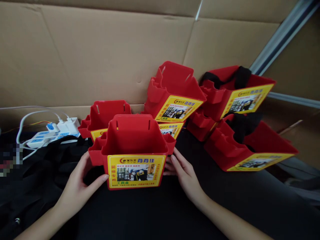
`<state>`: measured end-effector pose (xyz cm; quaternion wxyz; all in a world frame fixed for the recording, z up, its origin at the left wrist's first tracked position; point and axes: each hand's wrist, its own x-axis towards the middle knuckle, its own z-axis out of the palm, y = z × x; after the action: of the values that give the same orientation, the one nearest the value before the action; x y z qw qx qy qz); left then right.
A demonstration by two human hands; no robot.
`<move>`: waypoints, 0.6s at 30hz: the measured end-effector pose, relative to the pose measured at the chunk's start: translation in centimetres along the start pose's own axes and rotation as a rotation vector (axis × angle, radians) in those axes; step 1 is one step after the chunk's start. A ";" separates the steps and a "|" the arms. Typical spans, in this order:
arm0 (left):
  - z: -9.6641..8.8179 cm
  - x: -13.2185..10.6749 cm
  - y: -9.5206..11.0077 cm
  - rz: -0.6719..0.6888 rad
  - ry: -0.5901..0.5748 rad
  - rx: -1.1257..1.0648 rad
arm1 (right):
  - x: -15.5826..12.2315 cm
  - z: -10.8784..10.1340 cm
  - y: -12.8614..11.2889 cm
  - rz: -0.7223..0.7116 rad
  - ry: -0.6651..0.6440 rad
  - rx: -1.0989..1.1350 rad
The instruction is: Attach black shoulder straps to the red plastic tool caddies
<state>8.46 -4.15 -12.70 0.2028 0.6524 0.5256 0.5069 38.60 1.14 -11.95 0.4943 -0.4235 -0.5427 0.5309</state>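
A red plastic tool box (136,140) with a yellow printed label stands upright in front of me, its open top facing up. My left hand (85,181) grips its left side, thumb against the label's edge and fingers hidden behind the small side pocket. On the opposite side, my right hand (181,166) holds the wall below the right pocket, its fingers partly hidden. Inside, the visible part of the box shows only bare red walls and two slots in the raised back panel. Just behind it sits another red tool box (110,115).
More red tool boxes (175,86) are stacked at the back. To the right, tool boxes with black straps (242,125) stand on the black table (190,213). A white power strip (41,138) with chargers and cables lies at left, beside black fabric (37,190). Cardboard (100,56) forms the back wall.
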 end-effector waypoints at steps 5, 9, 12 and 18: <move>-0.1 0.0 -0.1 0.016 0.011 0.014 | 0.0 0.0 -0.1 -0.003 -0.012 0.007; 0.0 0.2 -0.5 0.002 0.009 0.016 | 0.2 -0.1 -0.1 -0.030 -0.012 -0.003; 0.2 0.5 -0.8 -0.025 0.007 0.000 | 0.4 -0.2 0.2 -0.039 -0.020 -0.010; 0.1 0.6 -0.8 -0.026 0.018 0.013 | 0.5 -0.1 0.5 -0.092 -0.004 -0.040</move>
<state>8.13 -3.29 -13.16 0.2003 0.6421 0.5392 0.5068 38.62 1.65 -12.38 0.5085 -0.4070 -0.5730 0.4974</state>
